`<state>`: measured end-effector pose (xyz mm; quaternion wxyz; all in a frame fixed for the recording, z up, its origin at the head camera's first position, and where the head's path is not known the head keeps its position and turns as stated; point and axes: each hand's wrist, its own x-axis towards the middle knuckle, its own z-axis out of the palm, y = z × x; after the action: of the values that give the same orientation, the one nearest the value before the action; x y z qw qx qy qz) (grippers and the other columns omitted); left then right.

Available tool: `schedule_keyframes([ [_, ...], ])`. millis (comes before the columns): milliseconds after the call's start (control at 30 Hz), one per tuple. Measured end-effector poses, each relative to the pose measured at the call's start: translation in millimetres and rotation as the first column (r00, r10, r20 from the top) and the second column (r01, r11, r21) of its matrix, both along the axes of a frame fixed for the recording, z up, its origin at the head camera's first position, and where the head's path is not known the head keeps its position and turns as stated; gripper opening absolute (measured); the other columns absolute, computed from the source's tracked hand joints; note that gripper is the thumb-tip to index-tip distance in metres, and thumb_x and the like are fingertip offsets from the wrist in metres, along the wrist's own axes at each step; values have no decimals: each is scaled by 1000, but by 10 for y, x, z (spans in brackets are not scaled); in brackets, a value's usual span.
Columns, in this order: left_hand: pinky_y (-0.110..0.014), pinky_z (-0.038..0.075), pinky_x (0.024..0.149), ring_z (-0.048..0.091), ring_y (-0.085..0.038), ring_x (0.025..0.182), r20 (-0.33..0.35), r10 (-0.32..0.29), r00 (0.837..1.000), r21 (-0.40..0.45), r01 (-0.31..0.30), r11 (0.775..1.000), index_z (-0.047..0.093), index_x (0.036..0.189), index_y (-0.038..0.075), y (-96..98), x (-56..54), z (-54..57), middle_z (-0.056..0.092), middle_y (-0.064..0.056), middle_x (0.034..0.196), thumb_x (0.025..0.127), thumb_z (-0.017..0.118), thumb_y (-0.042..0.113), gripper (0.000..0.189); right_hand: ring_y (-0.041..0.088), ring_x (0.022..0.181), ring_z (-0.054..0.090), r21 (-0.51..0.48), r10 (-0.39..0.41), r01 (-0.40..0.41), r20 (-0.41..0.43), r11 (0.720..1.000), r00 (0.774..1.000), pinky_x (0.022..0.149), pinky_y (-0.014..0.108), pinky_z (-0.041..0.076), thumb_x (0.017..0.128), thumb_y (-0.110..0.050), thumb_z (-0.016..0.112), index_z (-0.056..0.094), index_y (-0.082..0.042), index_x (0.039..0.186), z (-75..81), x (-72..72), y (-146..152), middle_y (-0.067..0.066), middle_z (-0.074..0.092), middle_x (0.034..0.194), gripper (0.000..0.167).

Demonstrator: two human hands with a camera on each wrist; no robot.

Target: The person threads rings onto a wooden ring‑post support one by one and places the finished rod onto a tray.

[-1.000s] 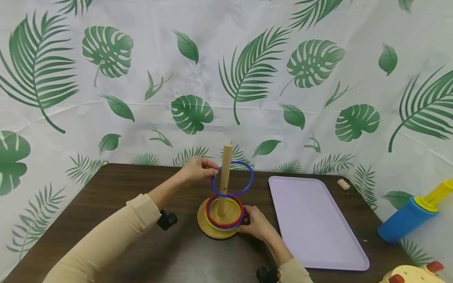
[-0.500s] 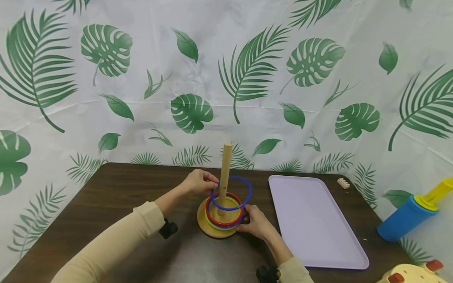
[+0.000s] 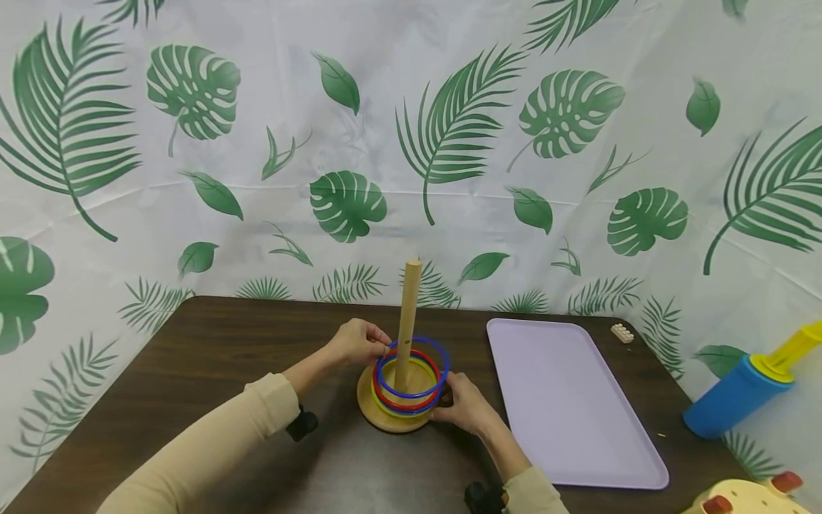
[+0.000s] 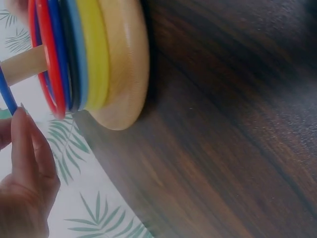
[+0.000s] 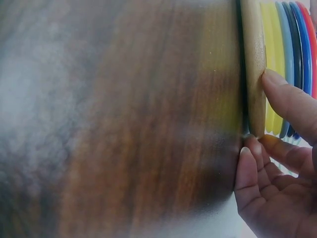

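Note:
A ring stand has an upright wooden post (image 3: 409, 307) on a round wooden base (image 3: 367, 401). My left hand (image 3: 359, 344) pinches a thin blue ring (image 4: 7, 94) between thumb and fingertips. That ring encircles the post and hangs tilted, just over the stacked rings. Topmost in the stack is a red ring (image 4: 51, 64); under it lie blue, dark, light blue and yellow rings (image 4: 96, 54). On the right, my right hand (image 3: 467, 408) holds the edge of the base, thumb (image 5: 282, 94) on its side and fingers curled at its rim.
A lilac tray (image 3: 571, 400) lies on the dark wooden table (image 3: 257, 328) to the right. Behind it sits a small cream block (image 3: 622, 333). A blue and yellow pump (image 3: 738, 400) and a pale yellow object with red knobs (image 3: 748, 498) stand far right. A leaf-print cloth (image 3: 359, 271) hangs behind.
The left hand has lowered the blue ring down along the post, from mid-post to close over the red ring. The right hand has stayed at the base.

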<state>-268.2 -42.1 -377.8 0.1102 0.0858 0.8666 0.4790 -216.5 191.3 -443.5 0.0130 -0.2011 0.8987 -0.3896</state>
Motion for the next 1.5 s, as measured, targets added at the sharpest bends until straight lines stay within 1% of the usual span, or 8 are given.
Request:
schedule_keyframes([
  [200, -33, 59, 63, 67, -16, 61, -18, 1, 1000, -10, -2, 1000, 70, 88, -2, -2, 0, -49, 68, -7, 76, 82, 67, 2, 8, 21, 86, 52, -13, 31, -32, -10, 999, 999, 69, 24, 48, 67, -6, 82, 62, 4, 100, -1, -21, 5, 7, 55, 86, 40],
  [467, -33, 59, 62, 67, -17, 63, -18, 32, 999, -16, -33, 999, 70, 85, -1, 16, 8, -81, 68, -7, 76, 81, 67, 0, 5, 19, 84, 47, 15, 17, -16, -30, 1000, 999, 68, 22, 43, 66, -8, 83, 62, 3, 101, 9, -29, -1, 4, 54, 83, 42],
  [700, -31, 59, 62, 66, -15, 62, -9, 60, 998, -11, -60, 998, 70, 85, -1, 30, 13, -125, 67, -7, 78, 81, 67, 0, 5, 18, 84, 48, 29, 21, -20, -41, 999, 999, 68, 21, 43, 65, -7, 83, 61, 5, 103, 9, -31, 5, 3, 55, 84, 45],
  [933, -32, 59, 60, 64, -14, 61, -12, 60, 998, 22, -60, 998, 69, 86, -2, 31, 30, -152, 67, -8, 77, 81, 67, -1, 5, 17, 83, 46, 26, 28, -27, -40, 999, 999, 68, 21, 42, 66, -7, 83, 61, 5, 104, 3, -32, 5, 2, 55, 83, 45],
  [1200, -32, 58, 59, 61, -12, 57, -23, 62, 998, 28, -61, 998, 69, 86, -2, 27, 23, -180, 65, -6, 73, 80, 68, -1, 6, 17, 81, 43, 26, 17, -17, -36, 1000, 999, 66, 21, 38, 66, -8, 83, 61, 4, 104, 7, -28, 5, 5, 52, 80, 46],
  [1500, -32, 59, 60, 64, -13, 60, -23, 64, 998, 45, -63, 997, 69, 86, -3, 17, 34, -197, 66, -7, 73, 81, 68, -1, 6, 17, 81, 44, 20, -1, 1, -28, 1000, 1000, 67, 21, 39, 65, -8, 83, 61, 4, 105, -5, -21, 2, 3, 51, 81, 47],
])
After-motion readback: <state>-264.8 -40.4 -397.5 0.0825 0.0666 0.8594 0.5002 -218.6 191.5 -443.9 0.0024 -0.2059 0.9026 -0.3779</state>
